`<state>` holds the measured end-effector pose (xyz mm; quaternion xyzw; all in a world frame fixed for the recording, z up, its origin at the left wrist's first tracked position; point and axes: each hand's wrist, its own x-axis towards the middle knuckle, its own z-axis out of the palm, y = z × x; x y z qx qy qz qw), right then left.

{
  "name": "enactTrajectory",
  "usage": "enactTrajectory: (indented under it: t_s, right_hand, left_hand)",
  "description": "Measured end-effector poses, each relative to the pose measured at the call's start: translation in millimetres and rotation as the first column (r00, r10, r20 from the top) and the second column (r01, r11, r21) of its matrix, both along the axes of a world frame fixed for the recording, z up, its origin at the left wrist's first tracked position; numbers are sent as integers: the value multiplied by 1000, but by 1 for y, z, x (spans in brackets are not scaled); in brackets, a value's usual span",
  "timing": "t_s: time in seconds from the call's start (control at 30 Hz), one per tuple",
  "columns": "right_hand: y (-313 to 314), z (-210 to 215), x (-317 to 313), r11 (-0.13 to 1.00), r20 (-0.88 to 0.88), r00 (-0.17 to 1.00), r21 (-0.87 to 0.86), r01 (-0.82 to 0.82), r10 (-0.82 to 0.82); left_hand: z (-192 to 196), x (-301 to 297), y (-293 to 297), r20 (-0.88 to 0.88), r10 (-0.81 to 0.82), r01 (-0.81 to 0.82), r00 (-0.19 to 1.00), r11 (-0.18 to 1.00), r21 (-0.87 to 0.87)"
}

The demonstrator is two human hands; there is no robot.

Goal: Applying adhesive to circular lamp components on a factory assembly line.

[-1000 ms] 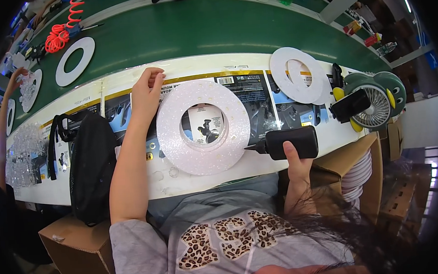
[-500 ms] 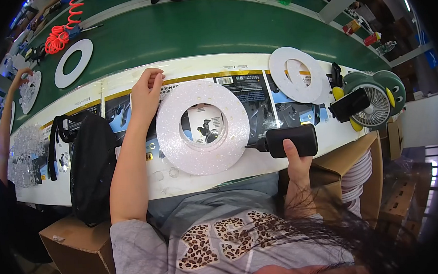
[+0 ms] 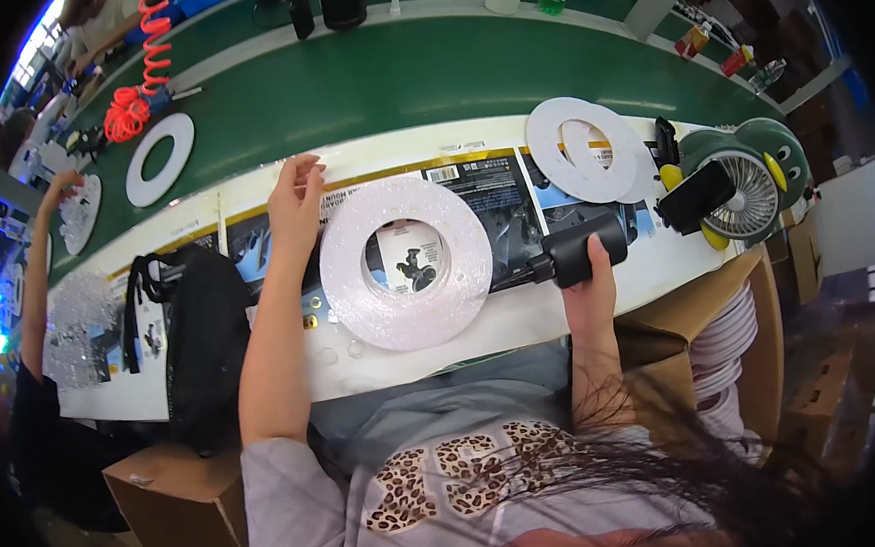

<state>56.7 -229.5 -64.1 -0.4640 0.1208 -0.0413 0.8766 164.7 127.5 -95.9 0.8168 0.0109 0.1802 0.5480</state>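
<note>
While gripping tool [image 3: 574, 250] — right hand [image 3: 591, 294] upright

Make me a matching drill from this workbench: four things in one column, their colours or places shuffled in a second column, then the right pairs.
Things
1. glittery ring
2. black tool
3. coiled hose
4. small fan

Places or colours
A. orange-red, at the far left of the green belt
B. gripped in the right hand
C. green, at the right end of the bench
D. flat on the bench, with the left hand at its left edge

Pairs: 1-D, 2-B, 3-A, 4-C
</note>
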Motion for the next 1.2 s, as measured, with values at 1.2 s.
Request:
enactTrajectory:
  t_s: [1.2]
  right_hand:
    - [-5,-24,18,486,-1,933,853,-187,361]
  left_hand:
    - [113,-100,-68,-40,-290,218,956,611,761]
